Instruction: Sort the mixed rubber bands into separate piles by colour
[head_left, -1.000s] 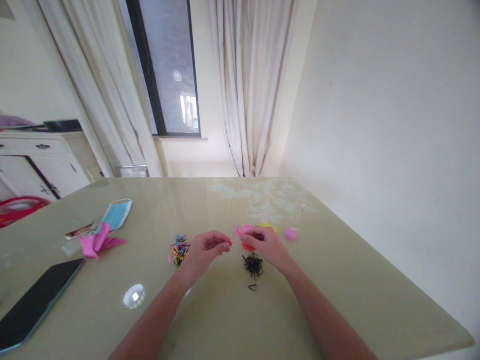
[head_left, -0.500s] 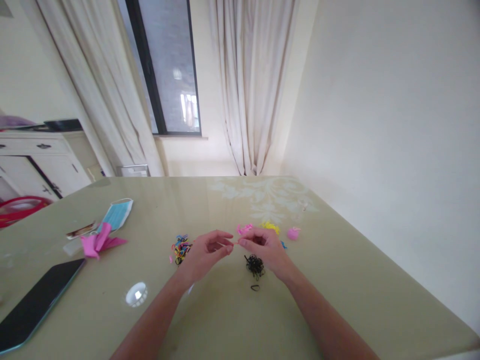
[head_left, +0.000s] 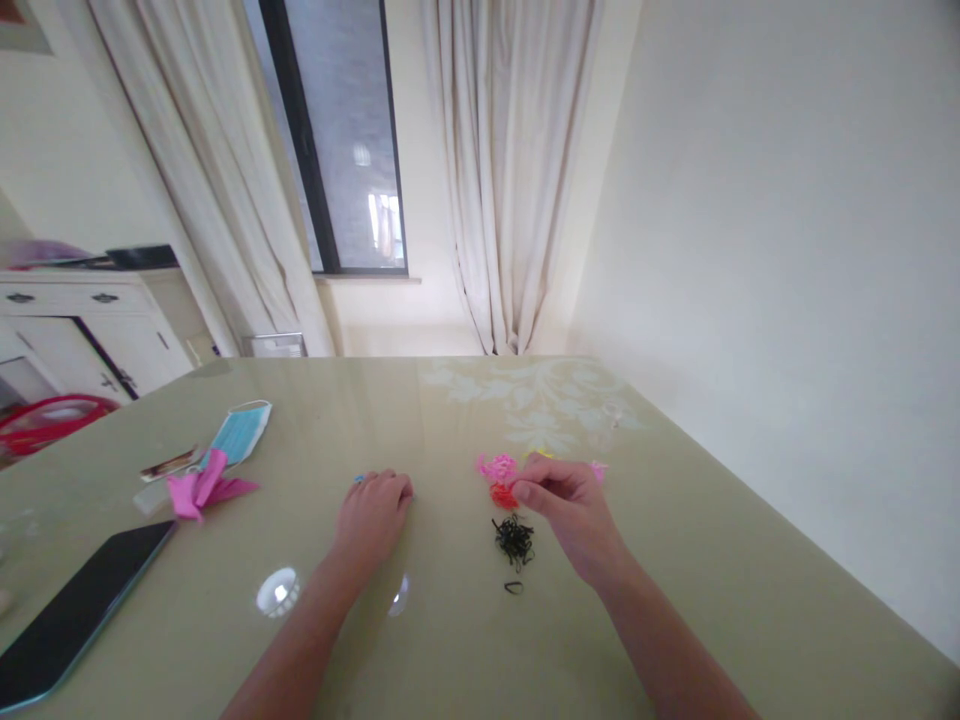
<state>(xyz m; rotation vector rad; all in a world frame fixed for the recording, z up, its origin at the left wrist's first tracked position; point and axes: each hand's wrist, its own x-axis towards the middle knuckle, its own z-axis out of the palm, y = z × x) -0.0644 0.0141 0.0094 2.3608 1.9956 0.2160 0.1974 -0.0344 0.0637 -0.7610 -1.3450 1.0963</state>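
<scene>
My left hand (head_left: 373,512) lies knuckles-up on the table over the mixed-colour pile of small elastic bands, which it hides almost fully; its fingers are curled closed. My right hand (head_left: 568,505) is closed in a pinch just right of a small red pile of bands (head_left: 501,494), thumb against forefinger; what it pinches is too small to make out. A pink pile of bands (head_left: 497,467) lies just beyond the red one. A black pile of bands (head_left: 514,540) sits between my hands, with one loose black band (head_left: 513,587) nearer me.
On the glossy green table (head_left: 450,640), a dark phone or tablet (head_left: 75,600) lies at the near left. A pink paper shape (head_left: 201,488), a blue face mask (head_left: 241,433) and a small card (head_left: 167,463) lie left. A wall runs along the right; a white cabinet (head_left: 82,330) stands far left.
My hands, which met in a pinch over the black pile, have parted. The left moved left and down onto the mixed pile; the right moved toward the red pile.
</scene>
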